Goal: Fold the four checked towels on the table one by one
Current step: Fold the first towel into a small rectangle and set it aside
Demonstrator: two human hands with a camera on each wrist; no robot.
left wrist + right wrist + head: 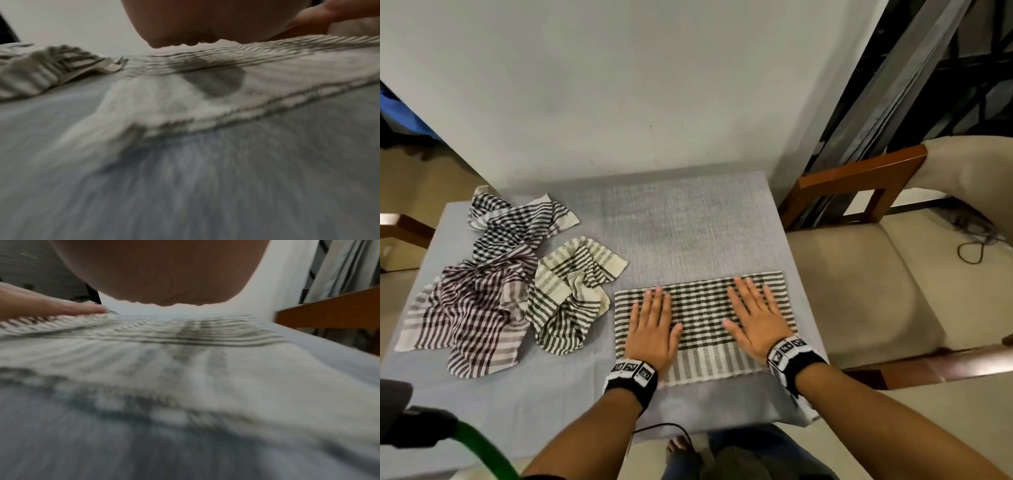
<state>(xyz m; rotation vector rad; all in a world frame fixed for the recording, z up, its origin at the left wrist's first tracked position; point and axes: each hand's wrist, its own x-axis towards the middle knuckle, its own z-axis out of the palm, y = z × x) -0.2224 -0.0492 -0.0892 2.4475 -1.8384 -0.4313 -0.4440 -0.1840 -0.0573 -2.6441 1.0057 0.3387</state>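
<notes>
A green-and-cream checked towel (703, 308) lies flat as a folded rectangle at the front right of the table (688, 222). My left hand (654, 320) and right hand (755, 313) both press flat on it, fingers straight, side by side. In the left wrist view the heel of my left hand (205, 24) sits over the towel's (185, 97) near hem. The right wrist view shows my right palm (164, 272) above the towel (185, 361). Three crumpled checked towels lie at the left: a green one (571, 291), a purple one (469, 308), a black one (517, 219).
A grey-blue cloth covers the table. A wooden-armed chair (866, 178) with a beige cushion (859, 291) stands close on the right. A wall runs behind the table. A green tube (479, 448) and dark object sit at the front left. A bare foot (681, 448) shows below the table edge.
</notes>
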